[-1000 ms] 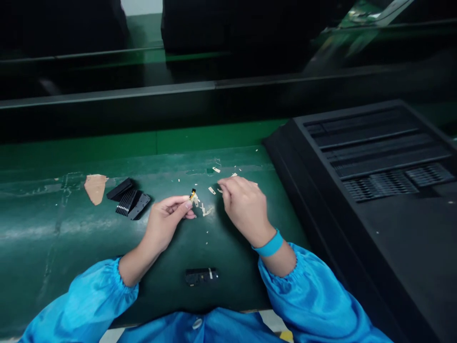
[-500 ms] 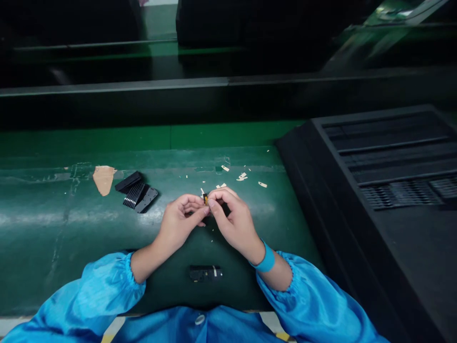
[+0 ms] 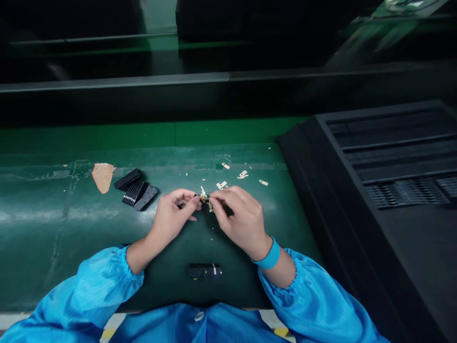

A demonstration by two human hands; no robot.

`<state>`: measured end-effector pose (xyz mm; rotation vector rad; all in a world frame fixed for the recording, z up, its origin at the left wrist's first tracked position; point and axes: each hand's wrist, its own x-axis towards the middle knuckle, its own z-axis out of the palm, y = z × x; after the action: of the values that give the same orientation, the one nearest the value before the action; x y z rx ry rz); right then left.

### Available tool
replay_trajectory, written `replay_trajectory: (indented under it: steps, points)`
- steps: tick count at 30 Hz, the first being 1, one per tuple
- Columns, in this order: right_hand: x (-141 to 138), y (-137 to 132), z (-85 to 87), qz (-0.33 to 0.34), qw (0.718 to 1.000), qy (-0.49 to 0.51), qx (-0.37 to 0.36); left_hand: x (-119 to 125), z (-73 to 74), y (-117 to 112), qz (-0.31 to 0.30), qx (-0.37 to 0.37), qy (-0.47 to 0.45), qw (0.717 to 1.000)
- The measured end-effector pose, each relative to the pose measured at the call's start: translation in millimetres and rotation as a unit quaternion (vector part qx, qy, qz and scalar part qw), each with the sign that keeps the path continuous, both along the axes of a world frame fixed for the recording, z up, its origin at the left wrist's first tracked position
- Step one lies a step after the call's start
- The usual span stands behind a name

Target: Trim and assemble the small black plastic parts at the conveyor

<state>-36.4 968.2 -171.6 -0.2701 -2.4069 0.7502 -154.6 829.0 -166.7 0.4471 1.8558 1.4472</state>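
Observation:
My left hand (image 3: 172, 215) and my right hand (image 3: 238, 217) meet over the green belt (image 3: 71, 228), fingertips pinched together on a tiny black and yellow part (image 3: 203, 197). A pale strip hangs from the right fingertips. Both hands are closed in a pinch. A flat black piece (image 3: 205, 271) lies on the belt just below the hands, near my body. My right wrist carries a blue band, and blue sleeves cover both forearms.
A fanned stack of black pieces (image 3: 136, 192) and a tan patch (image 3: 102, 176) lie left of the hands. Several pale scraps (image 3: 243, 175) are scattered behind them. A large black moulded housing (image 3: 385, 190) fills the right side. A dark rail (image 3: 143, 83) crosses the back.
A second ago my right hand was apart among the scraps. It came to the left hand, and now both pinch the small part, with a pale strip showing at the right fingertips.

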Motion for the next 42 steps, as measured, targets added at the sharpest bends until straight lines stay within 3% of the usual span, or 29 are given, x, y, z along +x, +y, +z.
replay_trajectory:
  steps: [3,7,12,15,20,26,33,38,42]
  points:
    - [2,-5,-2.3,0.005,1.000,-0.013,0.014,3,-2.1,-1,-0.009,0.012,0.055,0.998]
    - [2,-9,-7.2,0.016,0.999,-0.013,-0.031,6,-4.8,-5,-0.045,0.015,0.187,0.981]
    - [0,-9,-6.5,-0.003,0.999,-0.001,-0.035,3,-5.2,-9,-0.122,0.034,0.408,0.904]
    - [0,-8,-4.8,-0.016,0.999,-0.013,-0.038,0,-6.9,-9,-0.146,0.045,0.454,0.878]
    - [-1,-5,-3.8,-0.023,0.999,-0.028,-0.022,-1,-7.6,-7,-0.153,0.052,0.452,0.877]
    - [-1,-3,-4.6,0.018,0.998,-0.014,-0.064,-4,-6.6,-6,-0.111,0.042,0.292,0.949]
    - [0,-5,-4.7,-0.007,1.000,-0.007,-0.009,0,-4.0,-8,-0.122,0.057,0.385,0.913]
    - [-3,-4,-4.5,-0.013,0.999,-0.013,-0.035,2,-6.5,-7,-0.114,0.047,0.281,0.952]
    - [-4,12,-7.7,-0.080,0.994,-0.032,-0.065,-2,-10.2,-7,-0.088,0.063,0.243,0.964]
